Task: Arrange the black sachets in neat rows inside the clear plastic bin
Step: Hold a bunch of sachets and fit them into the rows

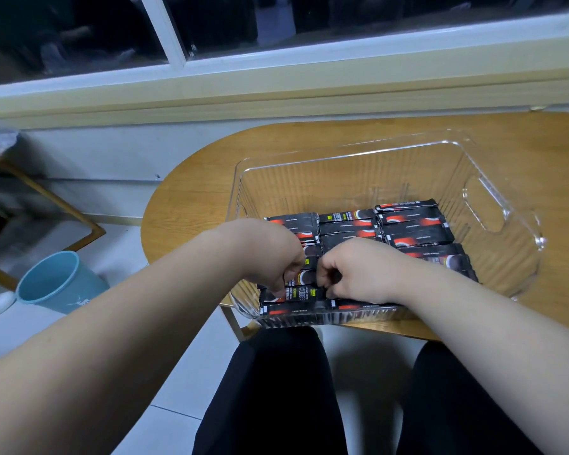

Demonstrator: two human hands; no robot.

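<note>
A clear plastic bin (493,178) stands on a round wooden table (191,205). Several black sachets (411,224) with red and white print lie flat in rows on its floor. Both my hands are down inside the bin at its near side. My left hand (276,254) has its fingers curled onto a black sachet (301,294) near the front wall. Next to it my right hand (352,270), fingers also curled, pinches the same sachet's right end. My hands and forearms hide the sachets under them.
A light blue bucket (58,284) stands on the tiled floor at the left, beside a wooden frame (63,205). A window sill (276,90) runs behind the table. My legs in black trousers (276,389) are under the table's near edge.
</note>
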